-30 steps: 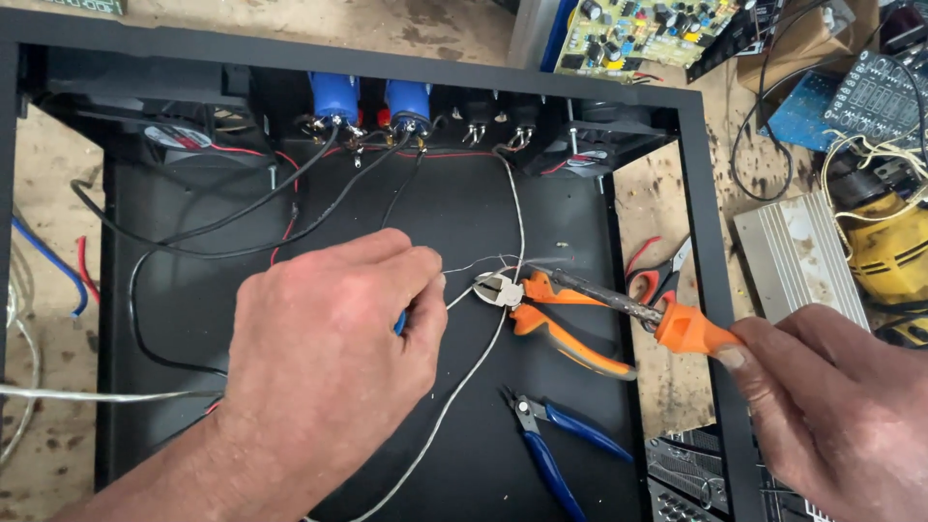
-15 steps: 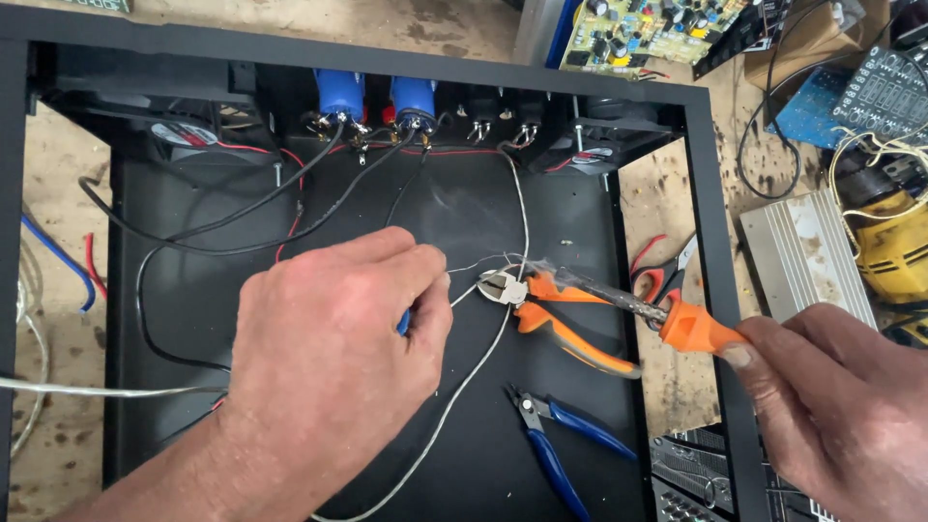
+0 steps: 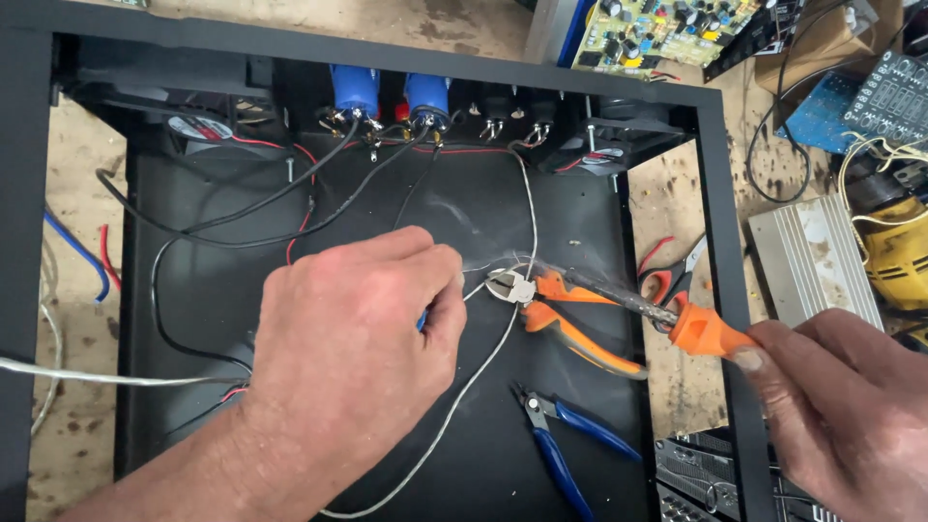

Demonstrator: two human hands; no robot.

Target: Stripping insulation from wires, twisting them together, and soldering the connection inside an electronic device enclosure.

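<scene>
My left hand (image 3: 348, 358) is closed over the floor of an open black metal chassis (image 3: 720, 193), pinching thin grey wires (image 3: 483, 362) at its fingertips; a bit of blue shows under the fingers. My right hand (image 3: 841, 406) grips the orange handle of a soldering iron (image 3: 706, 333). The iron's dark shaft reaches left to the wire ends beside my left fingertips, and faint smoke rises there. Orange-handled side cutters (image 3: 580, 338) lie directly under the iron, jaws toward the wires.
Blue-handled cutters (image 3: 570, 440) lie on the chassis floor below. Two blue capacitors (image 3: 353, 92) and black and red leads sit at the back wall. Outside on the right are red-handled scissors (image 3: 667, 275), a ribbed metal heat sink (image 3: 812, 256), a yellow tool (image 3: 894, 242) and circuit boards (image 3: 657, 34).
Both hands keep their places at the wire ends. The soldering iron's tip has edged slightly toward the wires, and the view has shifted a little.
</scene>
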